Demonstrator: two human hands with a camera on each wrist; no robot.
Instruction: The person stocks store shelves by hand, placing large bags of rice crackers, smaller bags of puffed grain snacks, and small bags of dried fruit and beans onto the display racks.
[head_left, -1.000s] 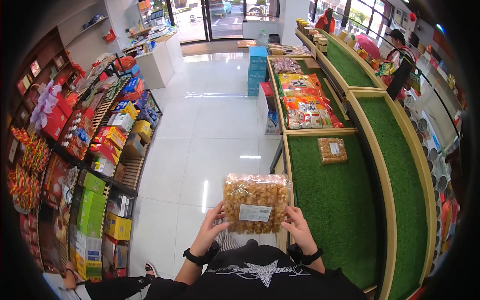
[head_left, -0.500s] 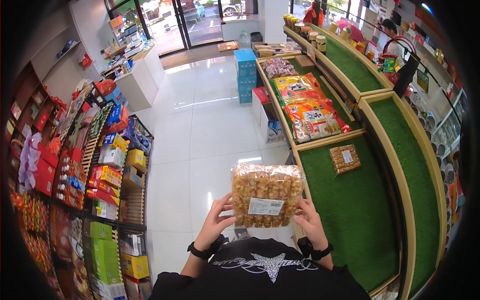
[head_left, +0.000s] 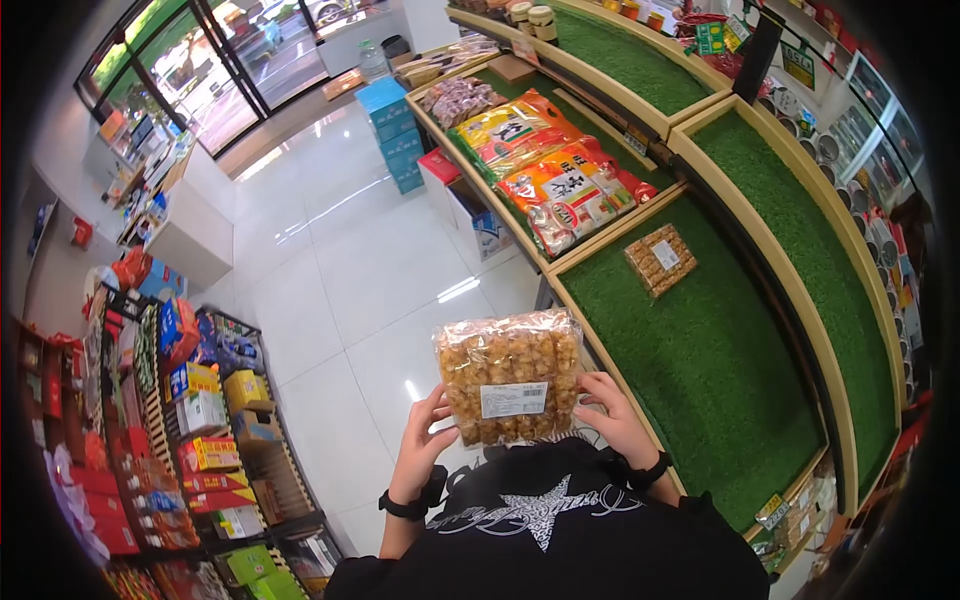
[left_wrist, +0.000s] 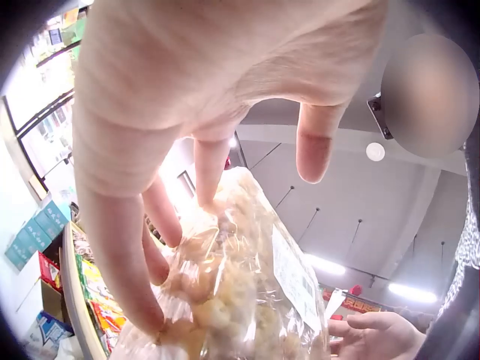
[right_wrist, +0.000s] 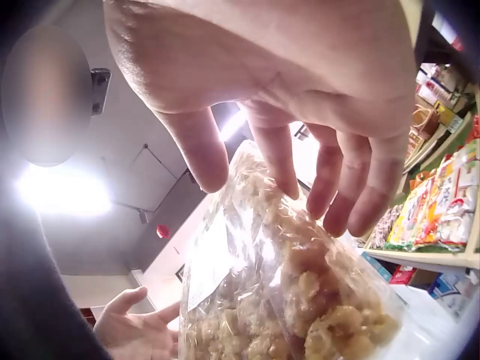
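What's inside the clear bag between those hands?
Golden-brown, lumpy pieces, packed close together, show through the clear bag. The white label covers some; what lies deeper within is hidden.

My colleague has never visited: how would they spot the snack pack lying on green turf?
Beside the white floor, find the wood-edged display stand lined with green turf. There, across the wooden divider from the orange bags, lies a brown pack. Unlike the similar pack between left hand and right hand, it rests untouched.
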